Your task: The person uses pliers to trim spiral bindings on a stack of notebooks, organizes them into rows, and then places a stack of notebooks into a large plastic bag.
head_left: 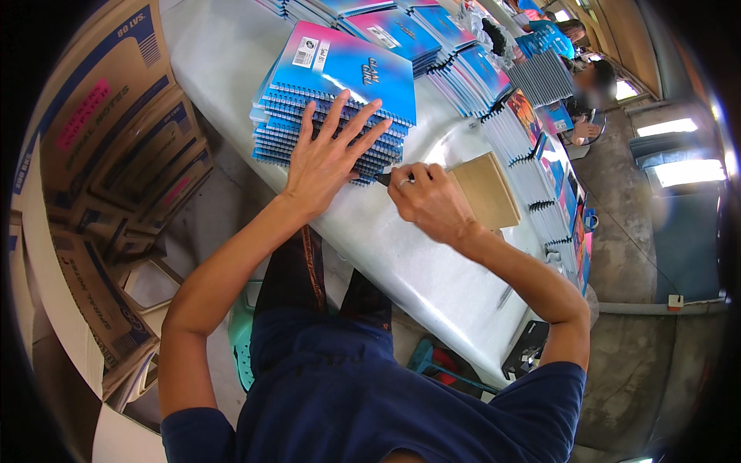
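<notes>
A tall stack of spiral notebooks (351, 65) with pink-and-blue covers stands near the left edge of the table. Their wire bindings face me. My left hand (324, 162) lies across those bindings with its fingers spread, pressing on the stack's near side. Just right of it, my right hand (432, 197) is closed around a small dark tool (383, 179). The tool's tip points toward the notebooks' lower right corner; its exact kind is hidden by the fingers. A ring shows on the right hand.
Beside my right hand lies a brown cardboard block (488, 189). More notebook piles (475, 73) line the table's far and right sides. Printed cartons (116, 116) stand at the left. A black box (527, 349) sits at the table's near right corner. People (552, 37) are farther off.
</notes>
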{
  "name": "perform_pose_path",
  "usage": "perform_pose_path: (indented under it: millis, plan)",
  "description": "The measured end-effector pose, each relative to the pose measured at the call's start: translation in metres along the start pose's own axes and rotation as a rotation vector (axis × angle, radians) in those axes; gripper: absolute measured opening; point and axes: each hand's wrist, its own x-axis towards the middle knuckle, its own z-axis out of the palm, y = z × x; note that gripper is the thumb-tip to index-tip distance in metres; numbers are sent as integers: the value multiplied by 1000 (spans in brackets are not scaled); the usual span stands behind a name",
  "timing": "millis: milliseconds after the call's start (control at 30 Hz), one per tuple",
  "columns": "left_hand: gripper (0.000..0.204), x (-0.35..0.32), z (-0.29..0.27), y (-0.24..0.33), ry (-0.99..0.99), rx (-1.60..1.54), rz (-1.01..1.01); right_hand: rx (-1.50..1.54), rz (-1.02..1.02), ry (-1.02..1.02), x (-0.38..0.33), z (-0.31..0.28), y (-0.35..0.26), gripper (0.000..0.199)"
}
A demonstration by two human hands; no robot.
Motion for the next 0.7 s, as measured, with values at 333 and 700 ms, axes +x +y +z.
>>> perform_pose_path:
  millis: [333, 700]
  plan:
    - [106, -5, 3, 0, -3, -17, 2, -23, -170, 183, -1, 5, 19, 31]
    - [105, -5, 3, 0, 6, 5, 17, 98, 203, -215, 6, 2, -27, 17]
